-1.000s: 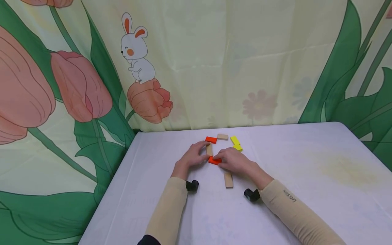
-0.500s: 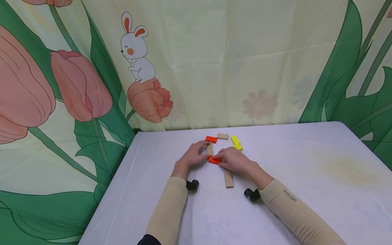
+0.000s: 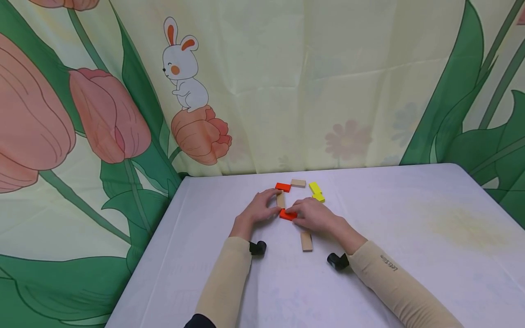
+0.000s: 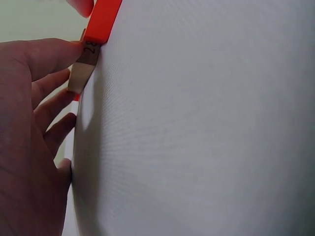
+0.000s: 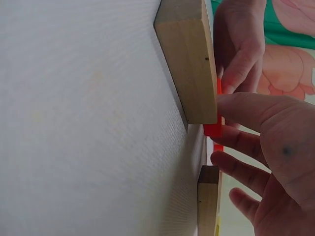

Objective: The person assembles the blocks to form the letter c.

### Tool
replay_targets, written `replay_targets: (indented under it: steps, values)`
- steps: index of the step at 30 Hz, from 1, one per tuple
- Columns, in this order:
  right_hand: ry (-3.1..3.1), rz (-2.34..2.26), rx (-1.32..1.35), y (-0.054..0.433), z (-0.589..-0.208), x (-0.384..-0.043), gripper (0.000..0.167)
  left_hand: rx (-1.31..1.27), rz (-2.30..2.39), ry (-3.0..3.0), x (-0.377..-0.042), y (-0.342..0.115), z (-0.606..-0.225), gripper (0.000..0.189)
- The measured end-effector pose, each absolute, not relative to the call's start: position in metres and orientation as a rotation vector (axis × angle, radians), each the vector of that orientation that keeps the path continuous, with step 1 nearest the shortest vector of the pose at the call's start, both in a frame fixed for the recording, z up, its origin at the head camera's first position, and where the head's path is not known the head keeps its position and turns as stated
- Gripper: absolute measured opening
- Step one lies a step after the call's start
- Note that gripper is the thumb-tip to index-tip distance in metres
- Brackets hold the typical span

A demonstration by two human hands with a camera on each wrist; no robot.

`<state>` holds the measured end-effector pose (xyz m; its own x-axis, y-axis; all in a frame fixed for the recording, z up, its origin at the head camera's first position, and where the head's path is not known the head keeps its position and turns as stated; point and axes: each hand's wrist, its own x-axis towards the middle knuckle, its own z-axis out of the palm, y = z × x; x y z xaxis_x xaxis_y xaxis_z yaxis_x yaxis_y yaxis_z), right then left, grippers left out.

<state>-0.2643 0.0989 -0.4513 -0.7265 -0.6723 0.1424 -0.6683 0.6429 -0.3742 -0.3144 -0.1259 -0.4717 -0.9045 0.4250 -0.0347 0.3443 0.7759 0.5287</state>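
Note:
My left hand [image 3: 258,208] holds a plain wooden block [image 3: 280,200] lying on the table, index finger at its far end and thumb near its close end. In the left wrist view that block [image 4: 83,73] bears dark printed digits and meets a red block [image 4: 104,19]. My right hand [image 3: 315,215] pinches the red block [image 3: 288,215] between thumb and index finger, set crosswise at the wooden block's near end. The right wrist view shows the red block [image 5: 212,130] partly behind a nearer wooden block [image 5: 189,64]; another wooden block [image 5: 208,199] stands below the fingers.
Beyond the hands lie a second red block [image 3: 283,187], a wooden block [image 3: 298,183] and two yellow blocks [image 3: 315,187], end to end in a curve. A loose wooden block [image 3: 306,242] lies nearer me. A printed curtain [image 3: 266,91] hangs behind the white-covered table [image 3: 410,218].

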Motion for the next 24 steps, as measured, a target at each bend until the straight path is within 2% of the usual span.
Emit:
replay_targets:
  steps: [24]
  values:
    - [2.815, -0.681, -1.018, 0.1009, -0.4482, -0.2623, 0.033, 0.644, 0.844, 2.813, -0.3124, -0.1273, -0.4717, 0.057]
